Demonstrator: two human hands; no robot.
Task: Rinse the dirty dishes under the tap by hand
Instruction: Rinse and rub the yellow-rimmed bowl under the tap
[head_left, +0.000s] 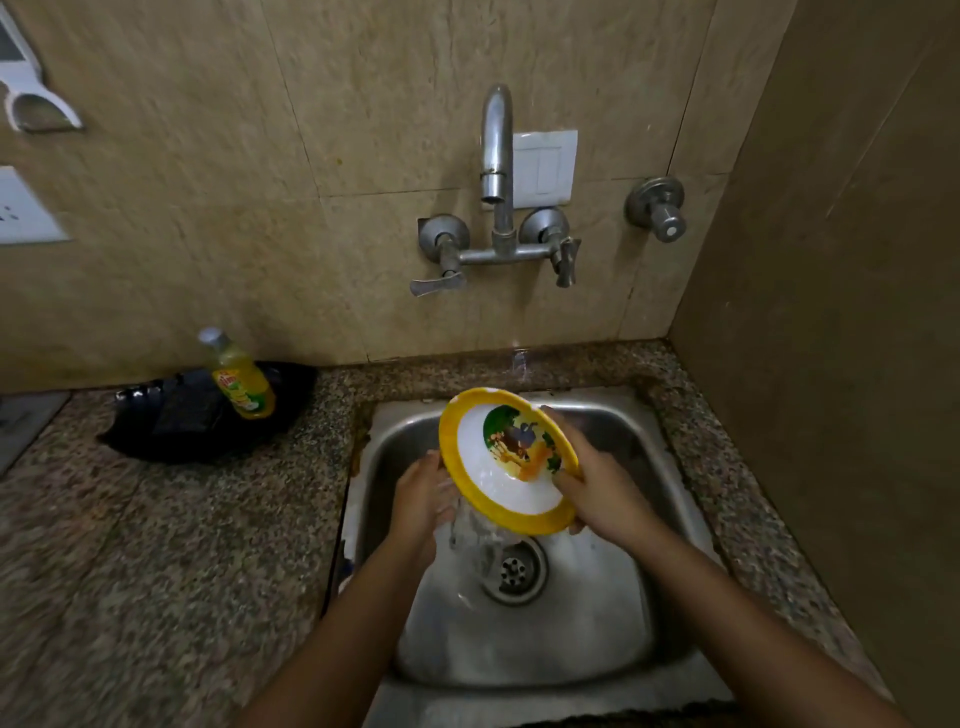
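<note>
A white plate (485, 470) with a yellow rim and a cartoon picture is held tilted over the steel sink (597, 613). My right hand (597, 491) grips its right edge, thumb on the face and fingers behind. My left hand (422, 496) lies with fingers flat against the plate's lower left back side. Water runs off the plate's lower edge toward the drain (514, 569). The wall tap (496, 145) stands above the sink.
A yellow dish-soap bottle (240, 382) stands on a black tray (171, 421) on the granite counter (156, 545) to the left. A wall closes off the right side. Two tap levers (434, 285) and a separate valve (660, 210) are on the tiled wall.
</note>
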